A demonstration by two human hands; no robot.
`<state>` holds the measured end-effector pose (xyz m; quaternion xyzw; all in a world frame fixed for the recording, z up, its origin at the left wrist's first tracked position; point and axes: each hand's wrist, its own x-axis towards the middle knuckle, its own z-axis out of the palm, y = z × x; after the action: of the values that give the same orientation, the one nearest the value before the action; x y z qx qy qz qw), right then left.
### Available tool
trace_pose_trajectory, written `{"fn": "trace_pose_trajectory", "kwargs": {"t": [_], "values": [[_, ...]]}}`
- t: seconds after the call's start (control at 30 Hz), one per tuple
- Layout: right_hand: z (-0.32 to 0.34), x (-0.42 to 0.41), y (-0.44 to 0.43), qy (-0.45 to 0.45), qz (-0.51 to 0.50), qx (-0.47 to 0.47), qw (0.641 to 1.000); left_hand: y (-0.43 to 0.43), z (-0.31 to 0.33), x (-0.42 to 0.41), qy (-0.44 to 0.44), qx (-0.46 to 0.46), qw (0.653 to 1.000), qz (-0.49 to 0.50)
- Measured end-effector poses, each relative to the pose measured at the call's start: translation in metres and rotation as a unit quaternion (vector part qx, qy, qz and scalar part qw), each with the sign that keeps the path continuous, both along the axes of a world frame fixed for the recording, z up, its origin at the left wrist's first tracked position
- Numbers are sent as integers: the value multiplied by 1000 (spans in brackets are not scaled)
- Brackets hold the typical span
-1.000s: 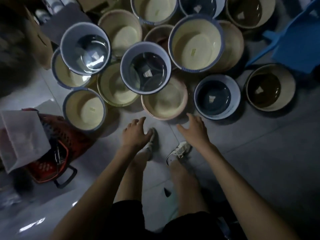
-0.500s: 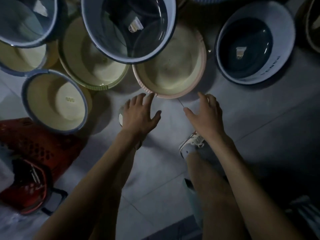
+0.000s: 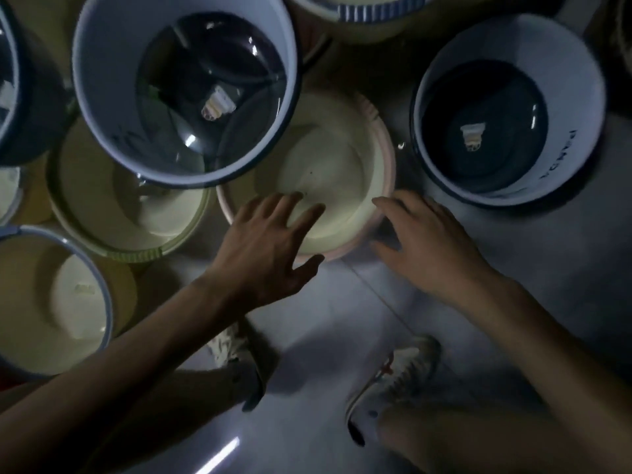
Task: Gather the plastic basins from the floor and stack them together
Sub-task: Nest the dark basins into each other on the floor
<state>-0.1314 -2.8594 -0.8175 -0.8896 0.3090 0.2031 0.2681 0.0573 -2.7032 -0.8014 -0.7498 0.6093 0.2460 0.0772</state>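
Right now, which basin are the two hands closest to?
The cream basin with the pink rim: the left hand is over its near rim, the right hand beside its right edge. The other basins lie farther off.

A single wide-angle view comes from a camera worn on the person's head, pointing steeply down at the tiled floor. It sits close to the scene. Both forearms enter from the bottom corners, and the left hand and right hand lie near the middle of the frame. The person's shoes show just below them, so the lens looks almost straight down past the body. Basins fill the upper half, with a pink-rimmed basin at the centre. Those along the top and left edges are cut off by the frame. The light is dim and the picture slightly blurred.
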Motion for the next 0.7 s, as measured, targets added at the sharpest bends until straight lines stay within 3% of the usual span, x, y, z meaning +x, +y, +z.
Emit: {"fn": "trace_pose_trajectory", "kwargs": {"t": [0.3,0.4,0.53,0.7], "values": [[-22,-5,-78,-1,68,-125,990,-101,-40,5,-38,-132,990,-37],[-31,-20,-100,43,22,-143,988,-122,-52,13,-10,-188,982,-25],[-17,-33,-111,114,-63,-128,983,-135,-53,7,-5,-192,981,-39],[13,-14,-97,53,-96,-123,986,-142,-52,-8,62,-165,983,-50]]}}
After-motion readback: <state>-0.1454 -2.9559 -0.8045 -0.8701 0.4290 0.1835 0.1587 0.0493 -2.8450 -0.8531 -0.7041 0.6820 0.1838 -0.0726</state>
